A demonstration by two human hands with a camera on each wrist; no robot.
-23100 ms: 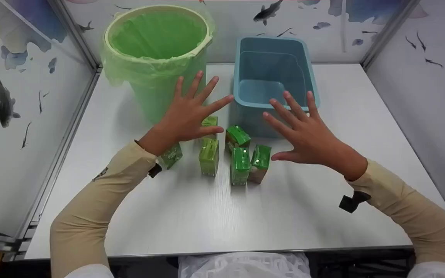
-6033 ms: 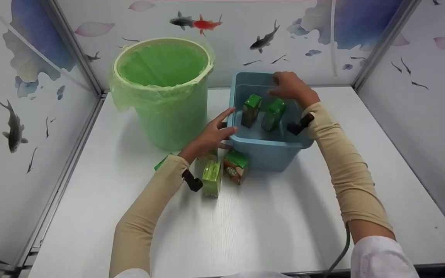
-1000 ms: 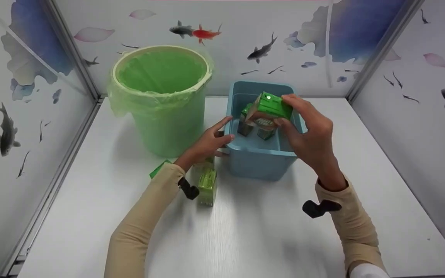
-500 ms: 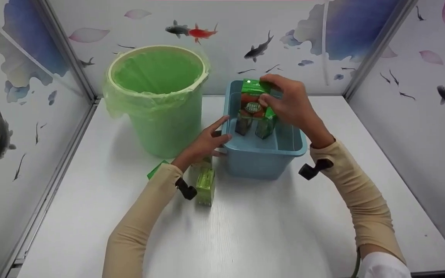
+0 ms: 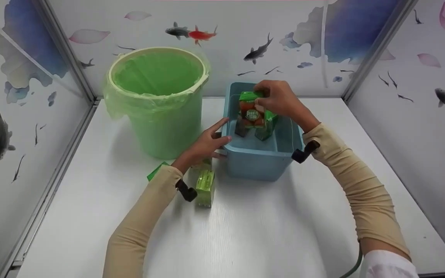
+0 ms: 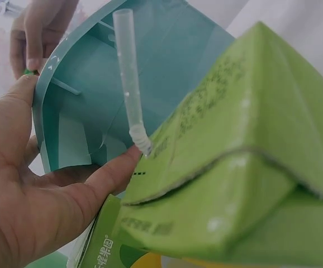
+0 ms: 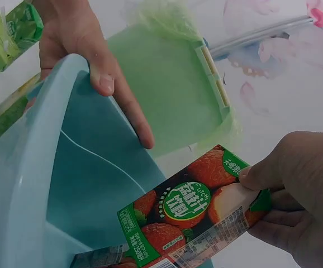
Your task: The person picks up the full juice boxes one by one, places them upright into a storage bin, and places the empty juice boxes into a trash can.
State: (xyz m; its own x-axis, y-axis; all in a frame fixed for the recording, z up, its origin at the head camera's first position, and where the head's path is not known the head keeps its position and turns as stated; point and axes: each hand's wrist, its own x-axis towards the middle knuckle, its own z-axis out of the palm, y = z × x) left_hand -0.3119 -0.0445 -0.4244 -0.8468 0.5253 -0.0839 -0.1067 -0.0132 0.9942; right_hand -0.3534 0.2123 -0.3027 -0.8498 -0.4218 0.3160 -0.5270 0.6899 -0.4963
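My right hand [image 5: 278, 99] pinches the top end of a lychee juice carton [image 7: 189, 206] between thumb and fingers. In the head view this carton hangs upright inside the blue bin [image 5: 259, 154], its fruit-printed side facing me. Behind and below it, two more green-topped cartons, one a carton at left [image 5: 241, 128] and one a carton at right [image 5: 265, 131], stand on the bin floor. My left hand [image 5: 207, 143] holds the bin's left rim, with thumb and index finger over the edge and other fingers outside. Close by that hand stands a light green carton [image 6: 217, 162] with a bent straw.
A tall green bucket [image 5: 164, 127], lined with a thin bag, stands left of the bin. Under my left forearm a dark green carton [image 5: 155, 171] shows partly, and another light green carton [image 5: 204, 163] is half hidden behind my wrist. Patterned wall panels [image 5: 230, 46] enclose the white table [image 5: 245, 231].
Six seconds ago the lychee carton stood on the table before the bin. My right hand has brought it over, turned it upright and lowered it inside. My left hand has stayed at the rim.
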